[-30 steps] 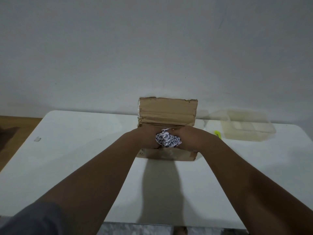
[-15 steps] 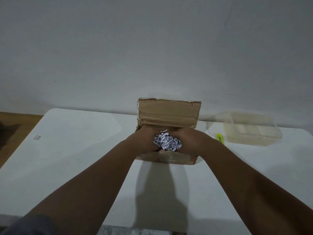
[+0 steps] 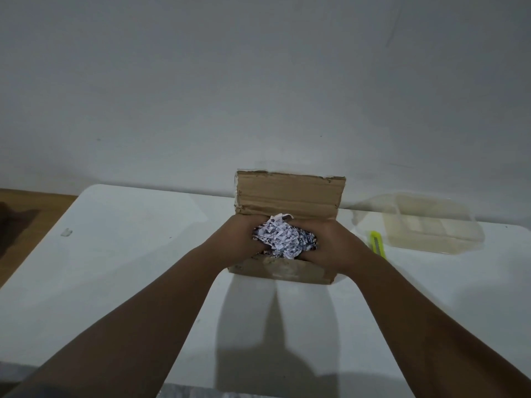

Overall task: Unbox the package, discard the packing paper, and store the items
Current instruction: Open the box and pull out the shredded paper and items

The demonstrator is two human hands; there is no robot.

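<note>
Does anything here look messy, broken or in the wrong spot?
Little stands out. The cardboard box has ragged, torn flap edges, as an opened package would. Both hands, left hand and right hand, bunch shredded packing paper over it; none has spilled onto the table. A yellow utility knife lies beside the box.

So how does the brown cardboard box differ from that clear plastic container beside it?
The brown cardboard box is opaque; the clear plastic container is see-through. The box stands taller with its flap raised; the container sits low and flat. The box holds shredded packing paper, gathered by the left hand and the right hand; the container is untouched. Both rest on the white table.
</note>
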